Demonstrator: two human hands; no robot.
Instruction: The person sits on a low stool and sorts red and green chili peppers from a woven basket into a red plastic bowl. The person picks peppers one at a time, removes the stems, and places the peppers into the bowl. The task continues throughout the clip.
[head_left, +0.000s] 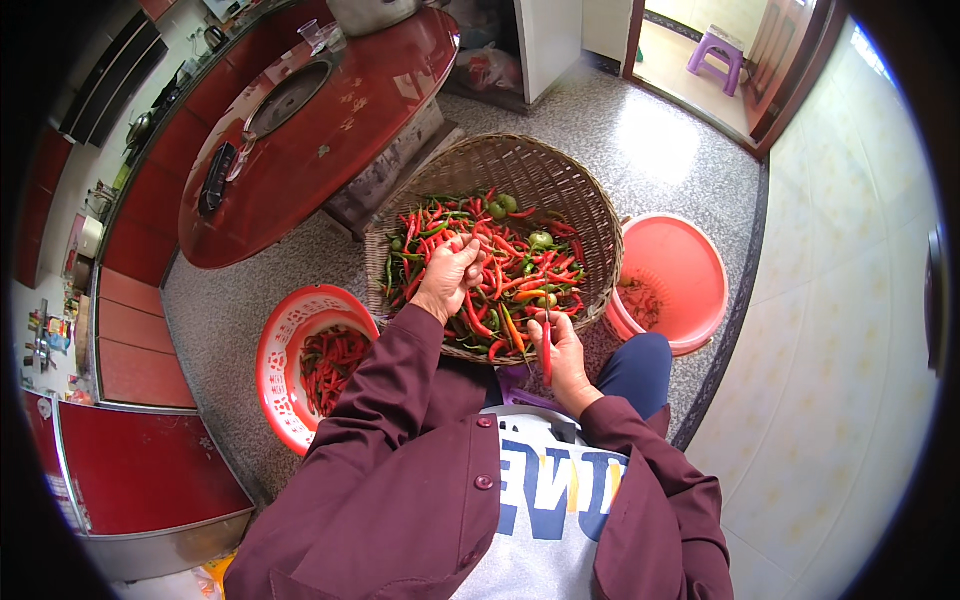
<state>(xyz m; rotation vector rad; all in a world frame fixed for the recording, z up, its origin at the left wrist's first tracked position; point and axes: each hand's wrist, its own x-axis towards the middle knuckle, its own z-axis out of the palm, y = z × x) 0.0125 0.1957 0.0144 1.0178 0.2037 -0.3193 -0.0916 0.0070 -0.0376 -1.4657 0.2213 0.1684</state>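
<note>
A large wicker basket in front of me holds a heap of red and green chili peppers with several green tomatoes. My left hand is over the left part of the heap, its fingers closed around what looks like a red chili pepper, mostly hidden by the fingers. At the basket's near edge, my right hand grips a pair of scissors with red handles, blades pointing away from me over the peppers.
A red and white basin with red peppers stands on the floor at left. A pink bucket with trimmings or small peppers inside is right of the basket. Beyond the basket's left side is a dark red oval table; a tiled wall rises at right.
</note>
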